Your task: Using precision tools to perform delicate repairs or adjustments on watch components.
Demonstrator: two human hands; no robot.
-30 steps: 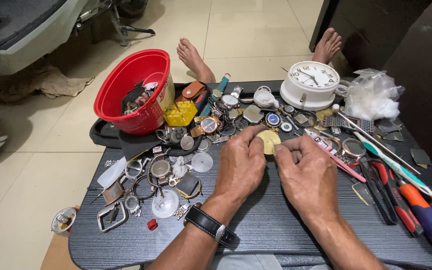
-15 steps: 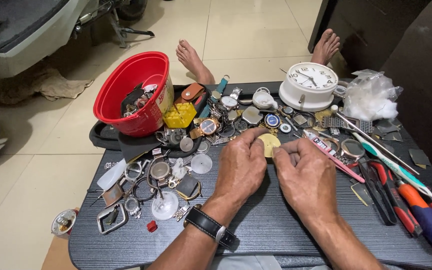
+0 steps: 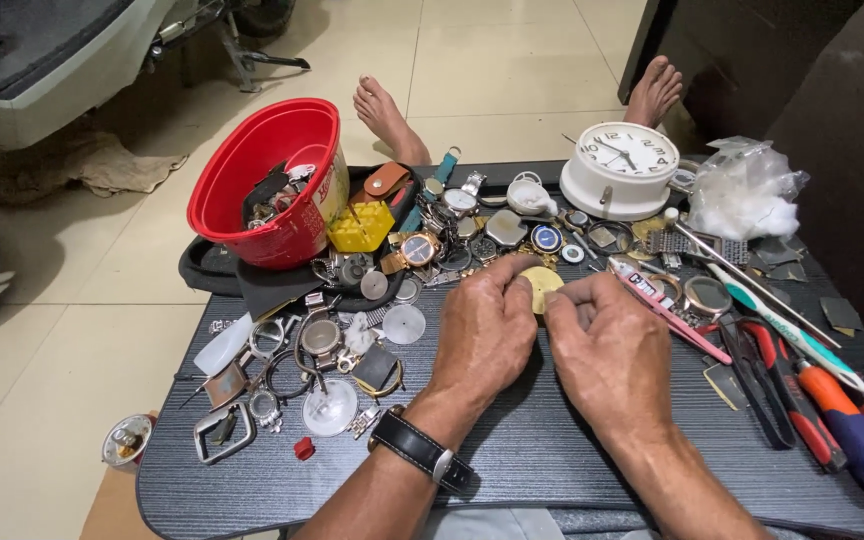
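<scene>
**Both hands pinch a small yellow disc over a cluttered worktop**

At the upper left of the frame a red plastic bowl [image 3: 270, 180] leans on a black tray, with a yellow block [image 3: 360, 226] just beside it. Lower left, loose watch cases, rings and clear crystals [image 3: 292, 370] lie scattered on the dark worktop [image 3: 512, 470]. At centre, the left hand [image 3: 485, 330], a black-strapped watch [image 3: 420, 450] on its wrist, curls its fingertips onto the left edge of a small round yellow disc [image 3: 542, 287]. The right hand [image 3: 607, 345] pinches the disc's right edge. The disc sits just above the worktop, mid-frame. Upper right stands a white clock [image 3: 620, 170], with a crumpled clear bag [image 3: 747, 190] beside it. At lower right lie pliers and an orange-handled screwdriver [image 3: 852, 425].
</scene>
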